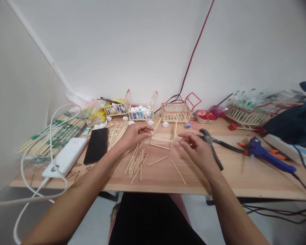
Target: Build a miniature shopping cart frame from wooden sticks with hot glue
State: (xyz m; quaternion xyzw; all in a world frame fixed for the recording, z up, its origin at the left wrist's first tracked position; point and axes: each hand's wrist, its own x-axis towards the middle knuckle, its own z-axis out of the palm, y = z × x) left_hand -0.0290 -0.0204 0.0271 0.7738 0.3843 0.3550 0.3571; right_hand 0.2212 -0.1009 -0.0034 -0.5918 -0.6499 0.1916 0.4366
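A small frame of wooden sticks [161,139] stands on the table between my hands, with two sticks slanting up from its base. To its left is my left hand [137,133], fingers stretched toward the near upright and thumb apart; whether the fingertips touch the stick I cannot tell. My right hand [195,144] hovers just right of the frame, open with loosely bent fingers and nothing in it. Below the left hand lies a pile of short cut sticks [135,164]. Two loose sticks lie nearer the table's front edge, one short stick [157,161] and one longer stick [179,172].
Finished stick carts, including a red-trimmed cart [175,112], line the wall. At right lie pliers [211,143], a blue glue gun [269,156] and a power strip [290,149]. A phone [96,145], white power bank [65,157] and bundled sticks [56,134] are at left.
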